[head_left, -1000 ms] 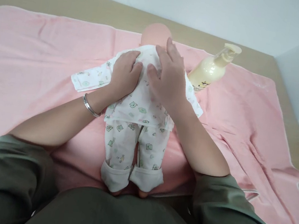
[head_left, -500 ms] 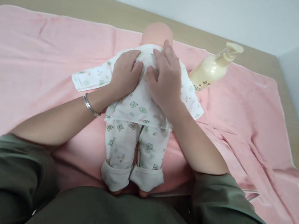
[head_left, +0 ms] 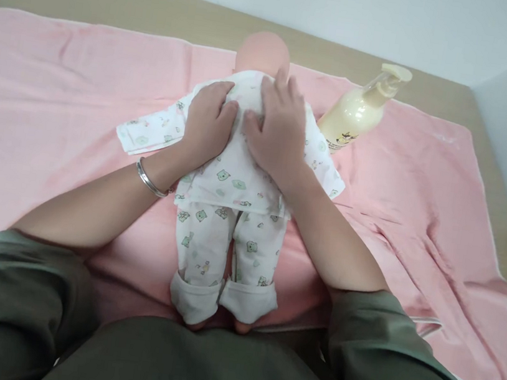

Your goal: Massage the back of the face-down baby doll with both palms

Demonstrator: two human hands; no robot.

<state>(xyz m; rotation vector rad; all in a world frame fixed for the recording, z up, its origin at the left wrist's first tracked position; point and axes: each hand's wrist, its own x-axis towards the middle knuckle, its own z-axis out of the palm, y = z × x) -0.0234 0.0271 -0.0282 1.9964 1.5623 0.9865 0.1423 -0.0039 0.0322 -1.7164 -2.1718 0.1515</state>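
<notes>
Head view: left grip (head_left: 209,118) and right grip (head_left: 281,128), both unclenched, rest on the dressed doll's (head_left: 236,181) upper body; light, even palm pressure there seems best.

Round pink doll's head (head_left: 263,53): smooth, matt, plastic-looking | white, printed 2-piece doll's outfit (head_left: 235,165): soft matt cloth | wide pink rectangular towel (head_left: 62,75): velvety cloth, creased, faint sheen | rounded cream pump bottle (head_left: 353,113): smooth, glossy plastic | thin silver round bangle (head_left: 145,178): polished metal | dark green shirt (head_left: 173,361): matt cloth | flat beige tabletop (head_left: 119,2): smooth, matt, wood-like
</notes>
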